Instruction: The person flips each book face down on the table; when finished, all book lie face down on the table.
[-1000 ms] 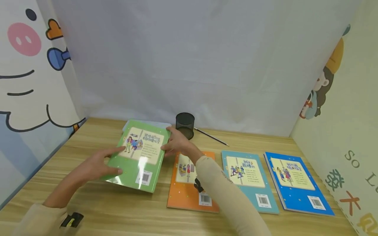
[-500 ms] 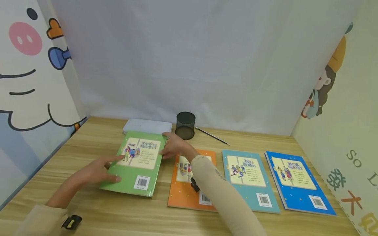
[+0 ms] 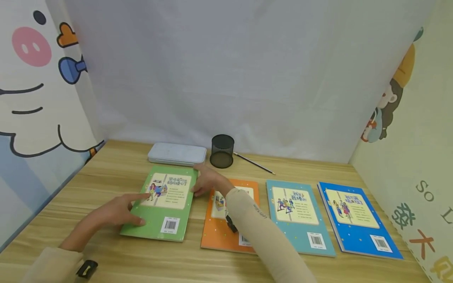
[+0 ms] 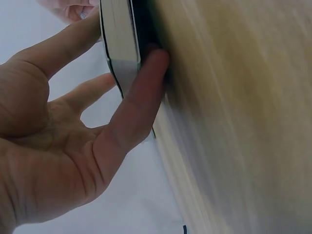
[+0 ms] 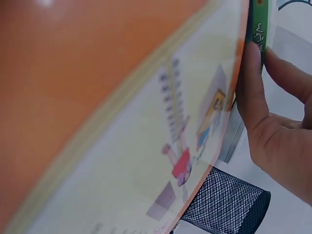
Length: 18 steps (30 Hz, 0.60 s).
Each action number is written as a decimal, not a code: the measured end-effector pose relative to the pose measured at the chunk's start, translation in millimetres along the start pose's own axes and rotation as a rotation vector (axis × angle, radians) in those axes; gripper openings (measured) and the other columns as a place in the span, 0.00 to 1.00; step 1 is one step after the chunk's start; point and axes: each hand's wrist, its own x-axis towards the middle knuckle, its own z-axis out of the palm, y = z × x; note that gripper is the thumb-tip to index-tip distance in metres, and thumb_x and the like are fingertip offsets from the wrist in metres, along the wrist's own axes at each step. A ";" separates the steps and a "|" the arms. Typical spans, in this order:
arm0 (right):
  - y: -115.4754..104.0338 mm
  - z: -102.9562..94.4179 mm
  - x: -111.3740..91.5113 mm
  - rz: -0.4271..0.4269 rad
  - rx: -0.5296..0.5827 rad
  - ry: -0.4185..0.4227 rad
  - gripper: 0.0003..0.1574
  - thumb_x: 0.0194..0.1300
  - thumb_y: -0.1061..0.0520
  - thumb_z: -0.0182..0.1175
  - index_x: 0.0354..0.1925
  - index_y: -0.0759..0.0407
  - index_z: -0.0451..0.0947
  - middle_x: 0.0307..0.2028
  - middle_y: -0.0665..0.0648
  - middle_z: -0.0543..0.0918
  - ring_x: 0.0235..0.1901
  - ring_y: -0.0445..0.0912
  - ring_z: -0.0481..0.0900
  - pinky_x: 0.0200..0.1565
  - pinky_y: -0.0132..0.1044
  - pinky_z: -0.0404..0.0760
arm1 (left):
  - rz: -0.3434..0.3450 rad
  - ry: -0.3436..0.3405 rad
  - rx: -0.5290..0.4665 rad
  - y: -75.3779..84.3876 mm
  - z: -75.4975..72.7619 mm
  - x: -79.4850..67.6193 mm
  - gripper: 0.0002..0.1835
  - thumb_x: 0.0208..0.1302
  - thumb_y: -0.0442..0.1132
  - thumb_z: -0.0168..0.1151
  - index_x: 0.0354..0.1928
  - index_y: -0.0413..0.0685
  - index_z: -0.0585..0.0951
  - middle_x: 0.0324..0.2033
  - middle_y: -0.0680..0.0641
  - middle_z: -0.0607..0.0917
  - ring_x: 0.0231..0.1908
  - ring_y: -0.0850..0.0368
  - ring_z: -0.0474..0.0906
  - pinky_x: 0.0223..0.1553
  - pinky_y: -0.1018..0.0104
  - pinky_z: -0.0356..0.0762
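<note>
In the head view, a green book [image 3: 168, 204] lies low over the left part of the table, barcode side up. My left hand [image 3: 116, 212] grips its left edge near the lower corner. The left wrist view has one finger between the book [image 4: 119, 36] and the tabletop, with other fingers on the upper cover. At the upper right edge, my right hand [image 3: 209, 181] holds the green book by its spine [image 5: 261, 22], as the right wrist view shows. An orange book [image 3: 226, 232] lies just right of it, partly hidden under my right forearm.
A teal book [image 3: 297, 216] and a blue book [image 3: 357, 220] lie further right on the wooden table [image 3: 106, 259]. Behind the green book are a pale blue pencil case [image 3: 177, 153], a black mesh pen holder [image 3: 222, 151] and a pencil [image 3: 254, 163].
The green book has come down from a tilted, raised position and slid toward me, uncovering the pencil case. Both hands have moved along with it, keeping their grip.
</note>
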 end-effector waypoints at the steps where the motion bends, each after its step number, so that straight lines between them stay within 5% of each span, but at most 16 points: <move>1: 0.3 0.7 0.7 0.002 -0.009 0.003 0.59 0.54 0.81 0.63 0.77 0.63 0.48 0.50 0.70 0.73 0.26 0.50 0.80 0.32 0.37 0.87 | 0.001 0.000 0.011 0.2 -0.1 -0.4 0.49 0.52 0.46 0.77 0.73 0.38 0.64 0.59 0.21 0.72 0.46 0.42 0.77 0.39 0.57 0.78; 13: 2.6 2.8 1.4 -0.001 -0.131 0.022 0.56 0.56 0.75 0.67 0.76 0.63 0.51 0.50 0.69 0.75 0.22 0.48 0.81 0.30 0.36 0.87 | -0.059 -0.028 0.018 7.2 -0.1 -3.3 0.48 0.53 0.44 0.77 0.73 0.38 0.64 0.46 0.28 0.79 0.28 0.51 0.78 0.28 0.60 0.77; 18: 2.1 2.9 1.0 -0.004 -0.176 0.030 0.55 0.57 0.73 0.68 0.76 0.64 0.52 0.48 0.68 0.76 0.22 0.47 0.80 0.29 0.35 0.86 | -0.046 -0.007 0.081 9.1 -0.4 -2.8 0.48 0.50 0.44 0.78 0.72 0.38 0.66 0.57 0.21 0.74 0.26 0.53 0.77 0.30 0.62 0.76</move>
